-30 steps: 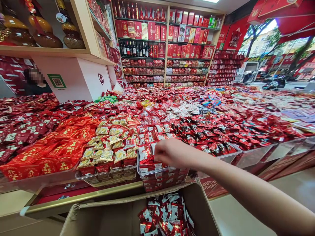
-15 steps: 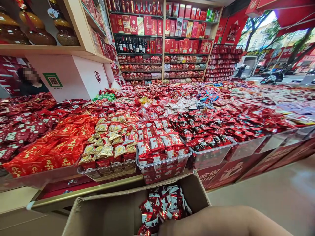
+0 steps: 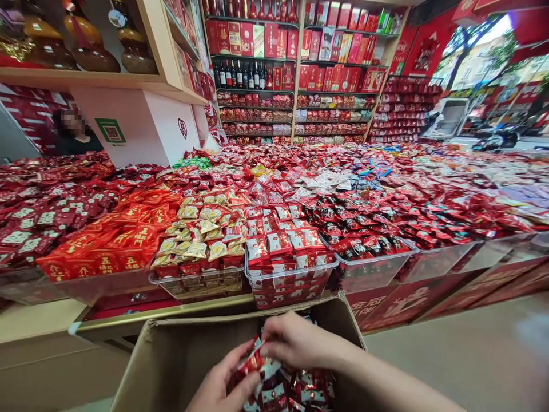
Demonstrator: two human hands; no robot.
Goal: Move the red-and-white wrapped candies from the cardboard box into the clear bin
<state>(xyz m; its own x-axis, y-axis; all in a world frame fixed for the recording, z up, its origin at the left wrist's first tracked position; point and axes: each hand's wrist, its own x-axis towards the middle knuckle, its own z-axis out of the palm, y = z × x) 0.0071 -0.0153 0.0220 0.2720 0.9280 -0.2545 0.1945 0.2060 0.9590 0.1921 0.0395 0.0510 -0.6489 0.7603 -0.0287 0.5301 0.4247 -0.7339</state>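
Note:
A cardboard box (image 3: 167, 357) stands at the bottom of the view, with red-and-white candy packets (image 3: 311, 395) heaped inside on the right. My left hand (image 3: 225, 380) is curled over the box, a red candy packet (image 3: 253, 361) between thumb and fingers. Right beside it, my right hand (image 3: 295, 342) reaches in from the right with thumb and fingers pinched at the same small group of packets. How many packets each hand has is hidden by the fingers. Just beyond the box, a clear plastic bin (image 3: 291, 274) holds packets of similar red-and-white wrapping in neat rows.
Bins with gold packets (image 3: 197, 249), orange-red packets (image 3: 107, 252) and black-and-red packets (image 3: 369, 246) flank it along the counter. Shelves (image 3: 295, 74) of boxes and bottles rise behind. A person (image 3: 75, 134) is at the far left. Floor (image 3: 433, 355) shows at right.
My right hand has risen from low in the box with its fingers now visible. My left hand has come into view, and both meet at the packets. The view has shifted slightly left.

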